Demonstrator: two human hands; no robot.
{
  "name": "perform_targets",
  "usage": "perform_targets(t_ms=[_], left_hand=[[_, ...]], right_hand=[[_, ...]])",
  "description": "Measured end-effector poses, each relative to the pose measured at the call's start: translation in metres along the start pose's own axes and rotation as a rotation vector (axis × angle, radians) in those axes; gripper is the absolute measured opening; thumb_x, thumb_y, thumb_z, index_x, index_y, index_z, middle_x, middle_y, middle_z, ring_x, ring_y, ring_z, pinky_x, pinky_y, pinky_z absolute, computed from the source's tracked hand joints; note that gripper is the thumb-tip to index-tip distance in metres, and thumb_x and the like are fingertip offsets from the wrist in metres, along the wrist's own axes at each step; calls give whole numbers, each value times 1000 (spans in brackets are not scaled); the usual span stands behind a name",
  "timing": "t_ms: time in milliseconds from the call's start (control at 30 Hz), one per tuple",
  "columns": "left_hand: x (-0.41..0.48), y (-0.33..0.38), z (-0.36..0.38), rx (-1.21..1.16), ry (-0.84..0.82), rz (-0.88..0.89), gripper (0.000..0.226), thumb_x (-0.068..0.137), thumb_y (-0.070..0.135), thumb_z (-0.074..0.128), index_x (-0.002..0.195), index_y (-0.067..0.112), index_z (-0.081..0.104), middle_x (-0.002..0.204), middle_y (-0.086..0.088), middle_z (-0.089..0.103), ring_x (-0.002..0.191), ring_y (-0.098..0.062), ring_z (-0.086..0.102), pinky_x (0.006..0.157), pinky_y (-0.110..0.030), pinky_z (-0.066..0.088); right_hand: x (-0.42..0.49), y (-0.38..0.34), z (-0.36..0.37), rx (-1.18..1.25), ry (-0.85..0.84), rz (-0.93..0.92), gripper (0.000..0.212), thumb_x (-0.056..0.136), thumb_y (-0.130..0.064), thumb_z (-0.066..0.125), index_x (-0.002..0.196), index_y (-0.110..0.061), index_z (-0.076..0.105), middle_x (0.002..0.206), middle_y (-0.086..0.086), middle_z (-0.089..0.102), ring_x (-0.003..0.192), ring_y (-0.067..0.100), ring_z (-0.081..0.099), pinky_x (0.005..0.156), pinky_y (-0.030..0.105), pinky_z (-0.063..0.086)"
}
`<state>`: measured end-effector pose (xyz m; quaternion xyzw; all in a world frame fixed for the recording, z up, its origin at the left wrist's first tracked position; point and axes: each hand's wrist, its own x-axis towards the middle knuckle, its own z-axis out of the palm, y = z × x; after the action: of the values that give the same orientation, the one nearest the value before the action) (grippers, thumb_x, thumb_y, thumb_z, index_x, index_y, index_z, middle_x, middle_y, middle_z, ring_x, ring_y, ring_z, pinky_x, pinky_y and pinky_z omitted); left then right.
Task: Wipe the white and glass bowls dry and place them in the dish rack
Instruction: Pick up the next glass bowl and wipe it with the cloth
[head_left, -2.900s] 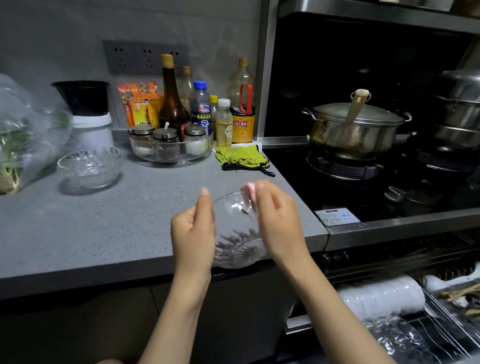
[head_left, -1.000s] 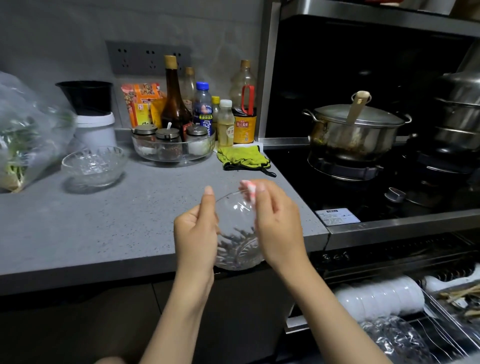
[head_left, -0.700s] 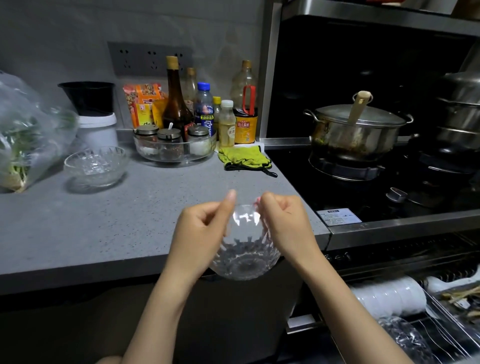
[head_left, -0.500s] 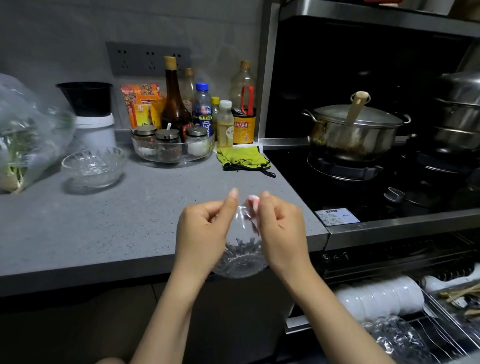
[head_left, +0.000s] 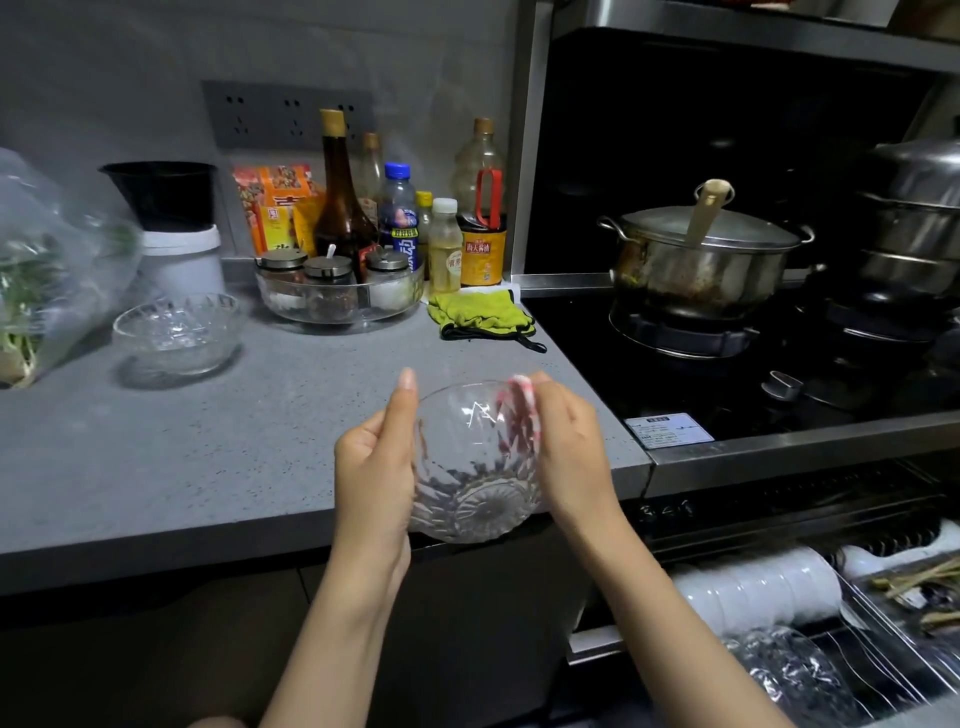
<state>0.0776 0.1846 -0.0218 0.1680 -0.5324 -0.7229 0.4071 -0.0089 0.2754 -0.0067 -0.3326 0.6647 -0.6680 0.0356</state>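
both hands clasp a glass bowl (head_left: 475, 462) off the counter's (head_left: 208, 457) edge; the slick glass could slip and shatter.

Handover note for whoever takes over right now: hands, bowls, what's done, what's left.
Left hand: holds the glass bowl, tilted, above the counter edge.
Right hand: pinches a pink-and-white cloth over that bowl's rim.
Second glass bowl: upright on the counter, far left, no hand on it.
Dish rack, lower right: a row of white bowls and some glass bowls already in it.
Left: finish wiping the held bowl, rack it, then likely wipe and rack the second one.
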Motion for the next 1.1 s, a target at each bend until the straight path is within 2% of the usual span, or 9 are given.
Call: perform_targets(t_ms=[167,333,567,700,767,833,900,1000,1100], left_hand=[[7,13,-12,300,-135,13,84,78,71,57,65,-12,51,63,-37,49,57,-37,52,70,-43,49],[4,21,-5,494,-243,240,69,81,64,56,48,9,32,50,-21,29,46,-30,28,52,-30,28],[1,13,0,707,-254,354,65,75,63,57,44,16,26,41,8,21,43,-11,23,49,-27,26],[-1,6,5,583,-143,265,70,81,59,63,42,13,27,41,5,21,42,-13,21,49,-29,21],[-2,3,10,420,-15,175,62,81,50,61,40,20,26,43,6,19,43,-12,18,48,-27,17],[-2,-4,14,273,98,106,60,86,44,62,40,20,31,45,0,24,46,-14,23,51,-27,21],[-3,-7,20,186,132,64,59,88,45,61,50,1,53,51,-20,44,53,-20,42,58,-32,35],[-8,-9,25,128,103,24,59,85,52,60,62,-3,62,62,-22,58,61,-21,52,63,-33,41],[-5,-6,17,95,72,-3,78,73,68,66,62,-8,49,69,-12,51,63,-24,45,64,-36,46]], right_hand=[[-7,-5,-2,60,13,24,40,77,-28,44,45,-7,32,44,-1,21,40,8,18,41,18,19],[-10,-10,0,-19,15,-55,44,68,-45,41,44,-11,29,46,4,24,45,15,22,47,39,18],[-21,6,1,-216,40,-124,39,77,-48,38,45,-31,52,38,-7,33,41,6,31,48,40,33],[-21,13,5,-171,126,-147,42,88,-45,33,53,-29,50,48,-8,42,50,9,39,54,41,37],[-29,16,9,-272,185,-263,37,95,-39,30,85,-37,65,79,-14,62,80,8,58,75,38,48],[-38,18,19,-477,204,-397,42,100,-34,29,128,-23,58,123,-6,59,120,13,51,108,27,32],[-43,16,28,-653,225,-491,46,102,-33,26,139,-17,48,140,1,50,135,19,40,116,33,21],[-33,7,23,-690,241,-527,44,100,-35,31,128,-18,60,127,1,59,124,20,50,105,39,37],[-15,-7,7,-327,151,-268,45,95,-41,32,104,-15,67,99,-5,68,96,11,61,82,35,49]])
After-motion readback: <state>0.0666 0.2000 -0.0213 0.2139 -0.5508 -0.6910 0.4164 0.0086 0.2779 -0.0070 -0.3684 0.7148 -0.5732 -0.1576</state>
